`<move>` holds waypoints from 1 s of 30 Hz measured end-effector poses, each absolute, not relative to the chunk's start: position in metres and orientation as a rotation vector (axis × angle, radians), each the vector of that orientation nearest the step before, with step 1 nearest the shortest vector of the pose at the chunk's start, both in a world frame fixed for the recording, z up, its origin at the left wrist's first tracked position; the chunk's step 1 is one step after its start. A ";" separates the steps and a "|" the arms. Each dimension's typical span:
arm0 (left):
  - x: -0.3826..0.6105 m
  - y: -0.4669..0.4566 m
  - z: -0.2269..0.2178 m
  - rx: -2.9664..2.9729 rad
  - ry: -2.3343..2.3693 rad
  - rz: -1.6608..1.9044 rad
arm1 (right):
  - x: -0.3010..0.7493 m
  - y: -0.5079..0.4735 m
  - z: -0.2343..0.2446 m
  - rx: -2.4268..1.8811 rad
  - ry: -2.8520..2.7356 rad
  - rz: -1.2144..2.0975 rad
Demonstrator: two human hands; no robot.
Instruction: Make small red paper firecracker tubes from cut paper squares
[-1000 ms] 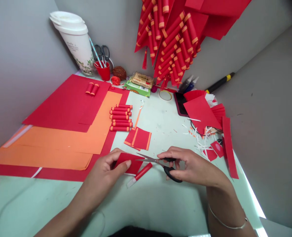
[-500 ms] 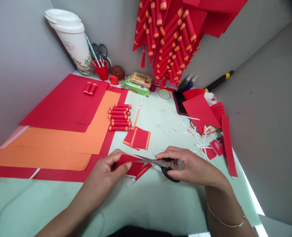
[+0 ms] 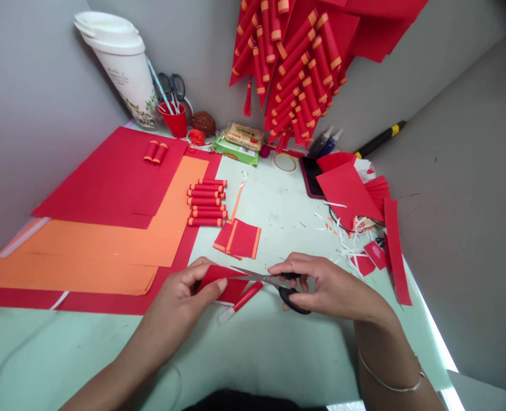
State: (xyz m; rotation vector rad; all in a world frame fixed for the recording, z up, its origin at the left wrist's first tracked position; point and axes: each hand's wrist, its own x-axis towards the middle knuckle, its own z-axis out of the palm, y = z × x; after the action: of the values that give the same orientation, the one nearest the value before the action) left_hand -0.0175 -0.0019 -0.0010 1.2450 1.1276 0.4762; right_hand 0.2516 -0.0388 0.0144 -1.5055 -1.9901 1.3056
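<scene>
Head view: the red cup (image 3: 175, 123) contained upright scissors (image 3: 172, 91) and a striped stick (image 3: 159, 84). The white tumbler (image 3: 122, 74), left of the red cup, was lidded; its contents were hidden. Well in front of the red cup and to its right, the left grip (image 3: 188, 294) pinched a red paper piece (image 3: 232, 290), thumb on top. The right grip (image 3: 328, 288) was curled around black-handled scissors (image 3: 268, 279), their parted blades overlapping the paper.

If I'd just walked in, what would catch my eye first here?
Probably the big cluster of red rolls with orange ends against the grey wall, top centre. Next, in the lower middle, the left hand holds a piece of red paper while the right hand holds open scissors at it. A tall white lidded cup stands out at upper left.
</scene>
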 end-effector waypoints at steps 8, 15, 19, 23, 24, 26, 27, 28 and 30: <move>-0.018 -0.004 -0.001 1.234 1.128 0.484 | 0.253 -0.039 0.013 -1.488 -1.970 1.323; -0.017 -0.003 0.001 1.234 1.148 0.501 | 0.253 -0.040 0.013 -1.470 -1.956 1.320; -0.017 -0.003 -0.002 1.206 1.119 0.516 | 0.253 -0.040 0.013 -1.469 -1.954 1.320; -0.019 -0.004 -0.005 1.185 1.106 0.502 | 0.253 -0.039 0.013 -1.485 -1.948 1.328; -0.020 -0.004 -0.005 1.188 1.104 0.500 | 0.253 -0.039 0.013 -1.487 -1.947 1.326; -0.020 -0.004 -0.005 1.203 1.099 0.497 | 0.253 -0.039 0.013 -1.482 -1.945 1.325; -0.020 -0.004 -0.004 1.212 1.099 0.496 | 0.253 -0.039 0.013 -1.480 -1.944 1.326; -0.020 -0.003 -0.004 1.216 1.101 0.495 | 0.253 -0.039 0.013 -1.476 -1.945 1.325; -0.019 -0.003 -0.003 1.216 1.104 0.494 | 0.254 -0.039 0.013 -1.473 -1.944 1.324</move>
State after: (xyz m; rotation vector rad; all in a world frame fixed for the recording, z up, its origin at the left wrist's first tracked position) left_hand -0.0190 -0.0031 -0.0033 1.2160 1.1041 0.4939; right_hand 0.2536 -0.0387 0.0129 -1.4730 -1.9442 1.3242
